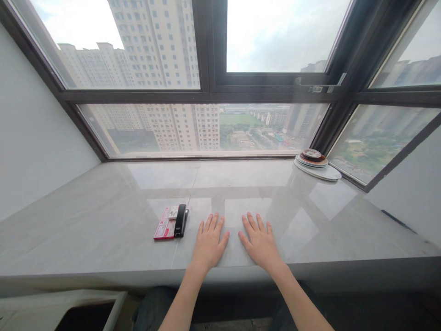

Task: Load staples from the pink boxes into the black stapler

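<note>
Left hand (pixel 208 243) and right hand (pixel 261 242) are resting palm-down, side by side, on the pale window ledge (pixel 103 220). Fingers of both hands are lying spread apart, tips pointing toward the window frame (pixel 138 96); the thumbs are facing each other across a strip of ledge. Black stapler (pixel 179 221) is lying left of the left fingers, near but not touching, its length running roughly the same way as they are. Red-and-white packet (pixel 162 231) is lying further left of those fingers, past the stapler; small pale box (pixel 173 212) is resting on the packet's far part, next to the stapler. Whether the stapler is overlapping the packet's edge: unclear. Stack of plates (pixel 325 173) is sitting well beyond the right fingers and to their right, by the window corner; a small brown dish (pixel 313 158) is topping larger white plates.
</note>
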